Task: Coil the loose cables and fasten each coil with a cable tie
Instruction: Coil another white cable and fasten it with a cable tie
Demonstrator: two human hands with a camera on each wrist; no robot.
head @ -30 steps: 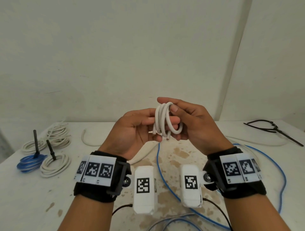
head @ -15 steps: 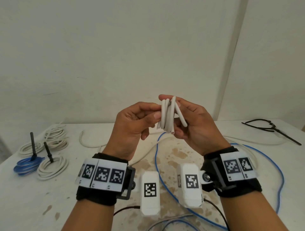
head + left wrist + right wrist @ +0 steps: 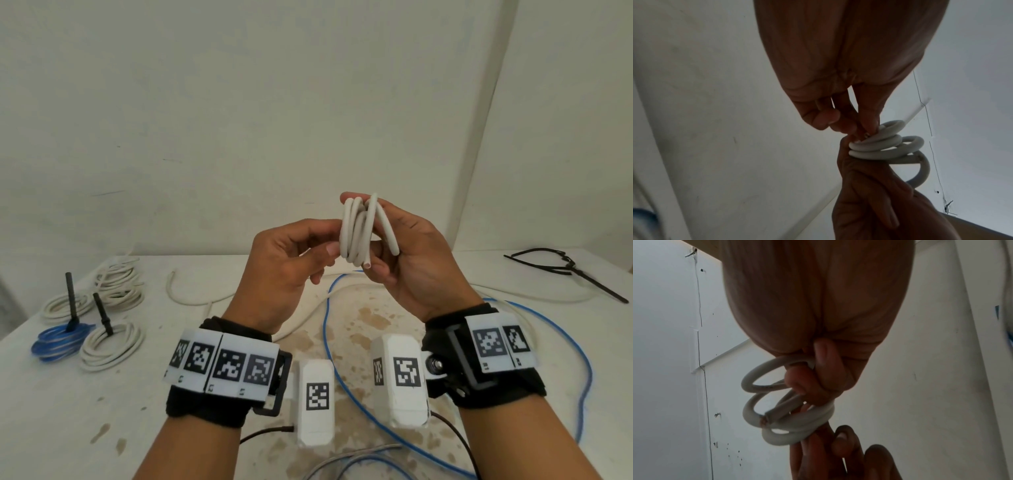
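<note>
Holding a small white coil (image 3: 363, 233) above the worktop (image 3: 68, 411), the right hand (image 3: 411, 260) has its grip closed on the loops; the left hand (image 3: 291, 267) pinches their near edge. Untied, the stiff loops could spring apart if either pinch eases. Left of the grip lie four finished coils, three white, one blue (image 3: 58, 339); black ties (image 3: 561, 270) lie to its right.

Left wrist view: the fingertips (image 3: 869, 128) nip the coil's top turn.

Right wrist view: one cut end (image 3: 764, 420) pokes free and could snag.
</note>
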